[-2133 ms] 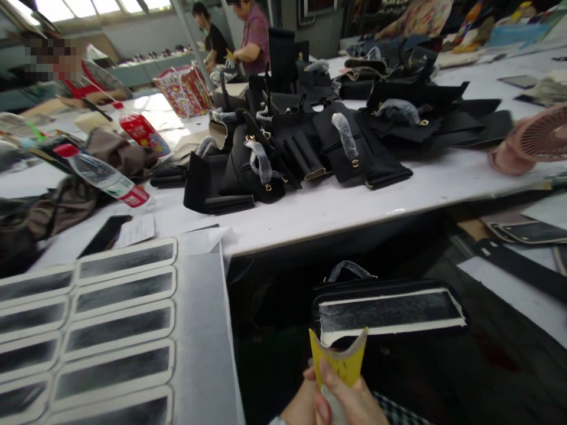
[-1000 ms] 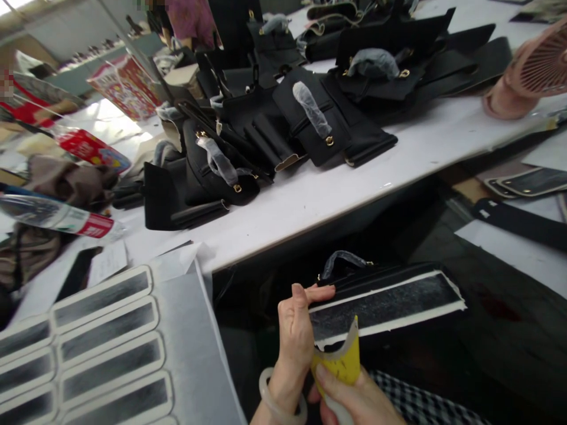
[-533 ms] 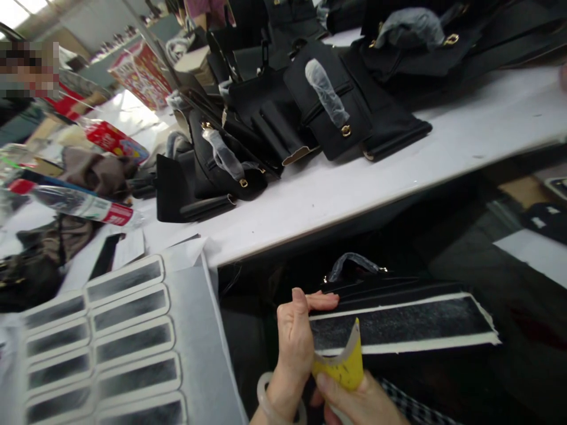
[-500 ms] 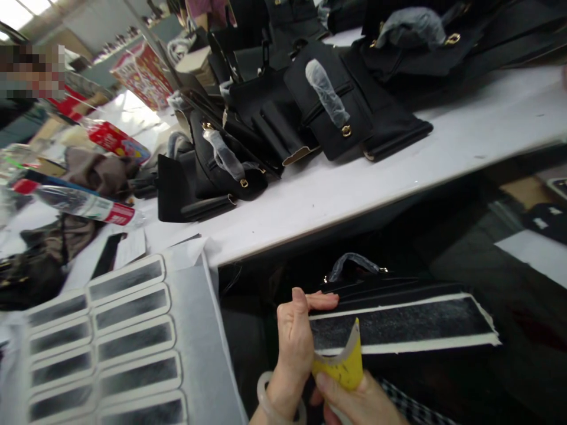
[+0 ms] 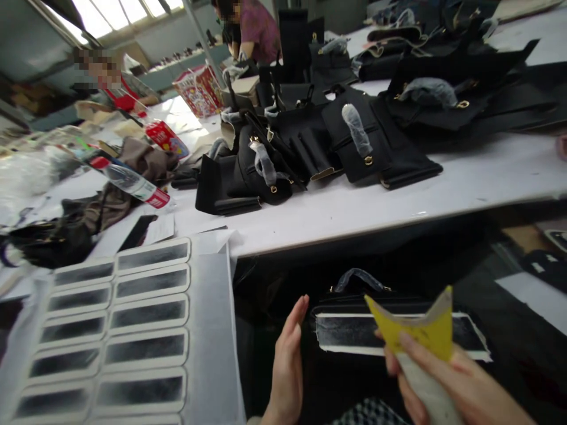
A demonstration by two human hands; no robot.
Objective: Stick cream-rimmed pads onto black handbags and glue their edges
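At the left lies a grey sheet [image 5: 208, 342] with rows of dark, white-edged stickers. Next is the left hand [image 5: 287, 360]. It has let go of the bag, and its grip is now wide open and holds nothing. The black leather bag [image 5: 354, 298] sits on the lap, below the white table [image 5: 354, 206]. A long dark strip [image 5: 349, 333] with fuzzy white edges is stuck on it. The right hand [image 5: 447, 383] has pulled the bent yellow paper piece [image 5: 416, 327] off to the right, its grip shut tight on it. So the strip's left end is bare now.
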